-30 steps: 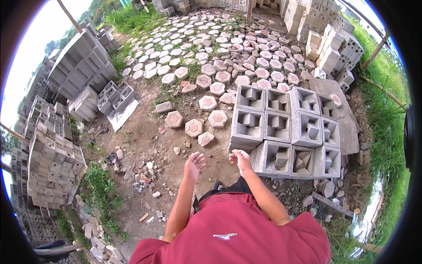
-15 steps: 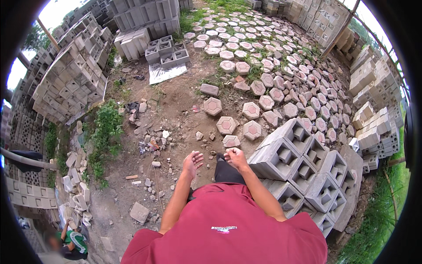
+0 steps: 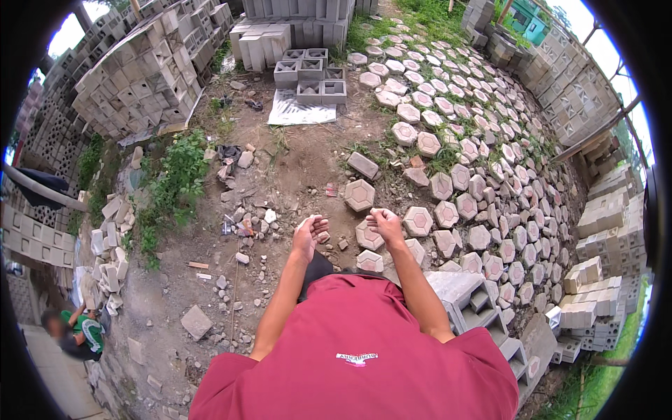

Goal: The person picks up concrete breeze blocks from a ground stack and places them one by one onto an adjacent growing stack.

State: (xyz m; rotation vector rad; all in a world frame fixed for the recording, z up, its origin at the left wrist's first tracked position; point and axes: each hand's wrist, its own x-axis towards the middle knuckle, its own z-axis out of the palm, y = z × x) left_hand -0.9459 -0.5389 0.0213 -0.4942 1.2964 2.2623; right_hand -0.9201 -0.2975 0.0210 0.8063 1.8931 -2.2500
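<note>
Hexagonal paver [image 3: 367, 238] lies on the dirt [image 3: 297, 164], partly hidden behind the right hand [image 3: 386, 226]; steady footing among the loose stones [image 3: 270, 216] would serve well here. The left hand [image 3: 309, 234] has its fingers half open and empty; the right's curl loosely, part open, apparently holding and touching nothing

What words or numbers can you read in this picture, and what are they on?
Dark red shirt: small lettering on the front; I won't copy it out.
White sheet: dark marks, too small to tell whether they're writing.
Co-worker's green top: a white pattern, too blurred to read any words.
Hexagonal pavers: no writing that I can see.
</note>
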